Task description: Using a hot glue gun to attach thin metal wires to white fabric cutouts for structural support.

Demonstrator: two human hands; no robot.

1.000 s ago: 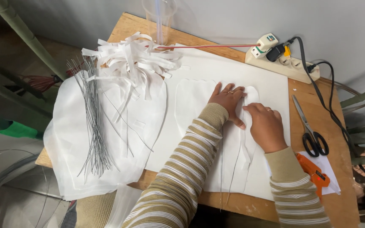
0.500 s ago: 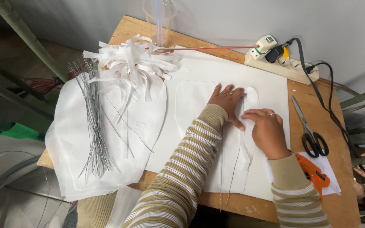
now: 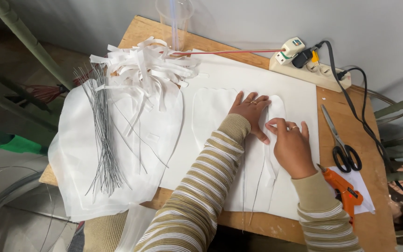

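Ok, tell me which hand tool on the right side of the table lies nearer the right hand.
The orange glue gun, just beyond the right hand at the wrist. The black-handled scissors lie further right, apart from the hand.

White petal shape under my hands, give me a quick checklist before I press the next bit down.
1. Left hand flat on the white petal piece, pinning it: ok.
2. Right hand fingertips on the narrow white strip: ok.
3. Thin wire lying along the piece toward the table edge: ok; whether it is stuck down, cannot tell.
4. Orange glue gun by the right wrist, off the piece: ok.
5. Scissors lying on the wooden table, away from both hands: ok.
6. Bundle of spare wires on the left sheet: ok.
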